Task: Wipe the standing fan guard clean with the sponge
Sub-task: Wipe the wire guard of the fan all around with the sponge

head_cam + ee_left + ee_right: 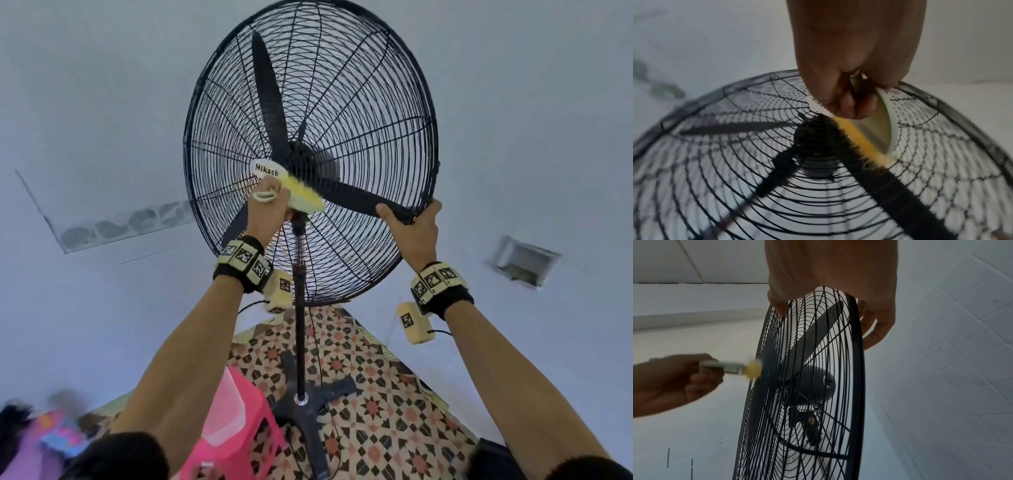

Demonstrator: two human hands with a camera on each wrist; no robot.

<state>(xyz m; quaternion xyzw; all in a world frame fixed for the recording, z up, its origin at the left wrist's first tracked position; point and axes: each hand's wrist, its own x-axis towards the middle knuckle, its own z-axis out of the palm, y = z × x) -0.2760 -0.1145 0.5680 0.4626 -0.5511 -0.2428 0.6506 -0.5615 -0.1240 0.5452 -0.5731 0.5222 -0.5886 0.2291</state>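
A pale scrubber w/ yellow bristles, serving as the sponge, is being gripped by the left hand, fingers curled round its handle, and is being pressed against the front of the black wire fan guard, just below the white centre badge. The guard's rim is being clasped at its lower right edge by the right hand, thumb in front, fingers wrapped behind. The fan is being carried on a dark pole over patterned floor tiles; a pink stool is being kept nr the base.
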